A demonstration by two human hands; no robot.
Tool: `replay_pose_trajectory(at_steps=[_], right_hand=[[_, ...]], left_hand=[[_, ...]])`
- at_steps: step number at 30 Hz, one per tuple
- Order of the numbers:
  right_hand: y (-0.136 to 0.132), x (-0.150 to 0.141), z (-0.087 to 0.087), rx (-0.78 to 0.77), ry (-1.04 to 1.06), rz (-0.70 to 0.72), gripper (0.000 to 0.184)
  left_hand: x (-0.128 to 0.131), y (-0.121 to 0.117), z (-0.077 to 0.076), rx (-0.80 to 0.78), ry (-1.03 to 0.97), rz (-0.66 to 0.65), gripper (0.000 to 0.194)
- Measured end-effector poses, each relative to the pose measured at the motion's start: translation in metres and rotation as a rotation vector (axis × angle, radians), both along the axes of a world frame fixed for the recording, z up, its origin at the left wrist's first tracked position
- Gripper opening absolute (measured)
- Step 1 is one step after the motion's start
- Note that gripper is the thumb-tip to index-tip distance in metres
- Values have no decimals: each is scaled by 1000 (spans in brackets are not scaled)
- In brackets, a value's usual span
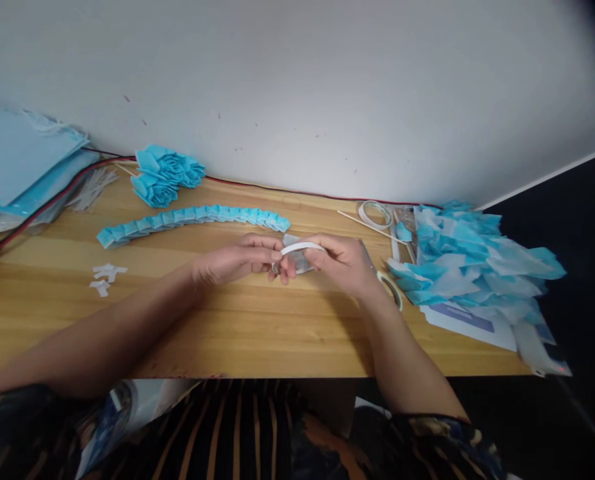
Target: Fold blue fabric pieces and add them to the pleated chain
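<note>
A roll of white tape [303,247] is held between both hands over the middle of the table. My right hand [344,261] grips its right side, thumb in front. At its left edge, the thumb and fingers of my left hand [242,259] are pinched together; the exact thing under the fingertips is too small to make out, though they touch the tape. Beyond the hands lies a long curved strip of overlapping blue folded pieces [192,217]. A clear piece [290,239] shows partly behind the roll.
Blue paper-like flowers [164,173] lie by the wall. White scraps [106,277] rest at left, near blue sheets [27,160]. At right are a tape roll [376,215], a thin stick [367,225], another roll [391,291] and a heap of blue petals [472,253].
</note>
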State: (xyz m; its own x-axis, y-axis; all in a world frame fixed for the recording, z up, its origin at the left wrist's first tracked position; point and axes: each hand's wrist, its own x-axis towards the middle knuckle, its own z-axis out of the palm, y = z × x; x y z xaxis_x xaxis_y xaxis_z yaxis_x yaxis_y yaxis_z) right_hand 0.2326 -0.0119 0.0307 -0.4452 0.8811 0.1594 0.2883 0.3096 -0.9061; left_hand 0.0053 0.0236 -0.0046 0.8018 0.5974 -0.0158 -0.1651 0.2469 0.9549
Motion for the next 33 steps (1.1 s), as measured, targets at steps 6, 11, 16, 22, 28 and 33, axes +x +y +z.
replay_pose_trajectory(at_steps=[6, 11, 16, 22, 28, 33], right_hand=[[5, 1, -9, -79, 170, -91, 26], [14, 2, -23, -259, 503, -94, 37], [12, -1, -22, -237, 479, -61, 29], [4, -4, -16, -174, 303, -76, 25], [11, 4, -24, -283, 472, -83, 31], [13, 5, -24, -226, 422, -37, 25]], left_hand=[[-3, -1, 3, -23, -20, 47, 24], [-6, 1, 4, 96, -42, 33, 25], [-6, 1, 3, -4, -32, -39, 29], [-4, 3, -4, -91, -31, -31, 24], [-7, 4, -4, -11, -167, -1, 28], [-7, 3, -3, -36, -127, -39, 29]])
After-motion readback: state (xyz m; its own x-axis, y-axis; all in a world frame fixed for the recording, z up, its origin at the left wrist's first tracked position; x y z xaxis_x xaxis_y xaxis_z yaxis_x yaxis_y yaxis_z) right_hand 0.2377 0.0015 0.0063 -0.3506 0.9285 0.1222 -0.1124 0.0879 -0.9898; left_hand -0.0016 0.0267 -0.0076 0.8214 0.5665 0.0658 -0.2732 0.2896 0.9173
